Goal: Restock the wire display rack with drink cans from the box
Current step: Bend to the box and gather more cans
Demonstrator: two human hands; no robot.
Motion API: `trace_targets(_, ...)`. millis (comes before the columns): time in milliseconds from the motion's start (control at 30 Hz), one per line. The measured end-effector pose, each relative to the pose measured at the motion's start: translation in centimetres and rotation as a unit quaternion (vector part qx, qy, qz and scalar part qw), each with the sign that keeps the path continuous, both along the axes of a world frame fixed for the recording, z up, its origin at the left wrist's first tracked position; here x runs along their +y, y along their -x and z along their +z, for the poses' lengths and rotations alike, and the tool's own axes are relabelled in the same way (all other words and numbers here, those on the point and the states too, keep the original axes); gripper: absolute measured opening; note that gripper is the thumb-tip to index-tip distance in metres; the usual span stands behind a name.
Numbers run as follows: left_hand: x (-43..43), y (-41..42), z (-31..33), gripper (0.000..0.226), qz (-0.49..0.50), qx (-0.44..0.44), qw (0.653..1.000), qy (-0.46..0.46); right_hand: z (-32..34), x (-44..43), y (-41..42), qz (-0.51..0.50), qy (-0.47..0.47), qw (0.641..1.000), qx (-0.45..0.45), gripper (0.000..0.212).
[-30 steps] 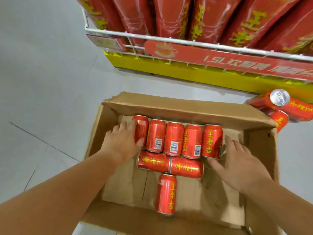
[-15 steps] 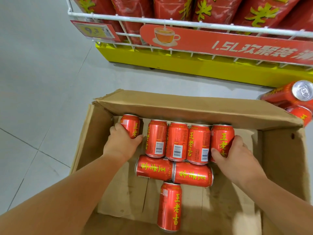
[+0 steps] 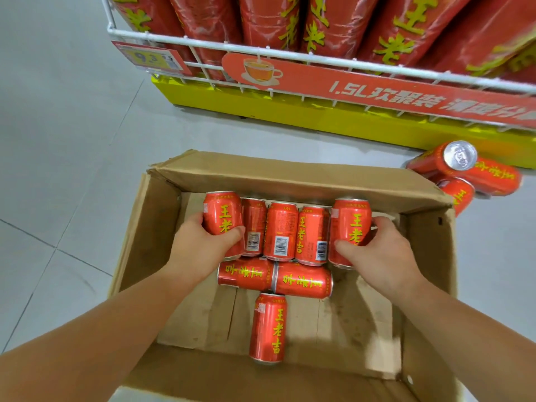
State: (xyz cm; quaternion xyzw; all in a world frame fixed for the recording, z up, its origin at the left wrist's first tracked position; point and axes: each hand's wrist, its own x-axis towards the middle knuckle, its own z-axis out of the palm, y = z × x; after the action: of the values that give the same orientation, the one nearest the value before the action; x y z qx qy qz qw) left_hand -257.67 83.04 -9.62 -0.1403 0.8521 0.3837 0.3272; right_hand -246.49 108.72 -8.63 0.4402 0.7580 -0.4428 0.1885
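Drink cans lie side by side in a row of five against the far wall of the cardboard box. The left hand grips the left end can, fingers and thumb curled round its lower half. The right hand grips the right end can likewise. Both held cans appear a little higher than the three between them, so I judge they are about to leave the box. Nearer in the box, two cans lie end to end across, touching the row. A single can lies lengthwise toward the near wall.

Beyond the far wall of the box stands the wire display rack on a yellow base. Its visible shelf is full of large red bottles, with a price tag and a red sign on the front wire. Past the far right corner of the box some loose cans lie on the floor.

The step in hand is the picking of two cans, one in each hand. The next move calls for lifting both clear over the far flap without knocking the neighbours, then carrying them to a shelf for cans. No such shelf is visible, so where they go I cannot tell.
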Motion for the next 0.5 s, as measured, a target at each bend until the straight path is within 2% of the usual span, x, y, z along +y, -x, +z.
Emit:
trace_targets(267, 5.5, -1.3, 9.1, 0.029, 0.029, -0.027, 0.996, -0.076, 9.4, 0.6, 0.0, 0.002, 0.005, 0.998, 0.055, 0.05)
trace_targets(367, 7.2, -1.9, 13.5, 0.03, 0.029, -0.036, 0.994, -0.103, 13.8, 1.3, -0.2, -0.001, 0.003, 0.998, 0.069, 0.05)
trace_targets(500, 9.2, -3.0, 20.0, 0.035, 0.014, -0.04, 0.99, -0.133, 20.7, 2.7, -0.4, 0.015, 0.013, 0.997, 0.074, 0.036)
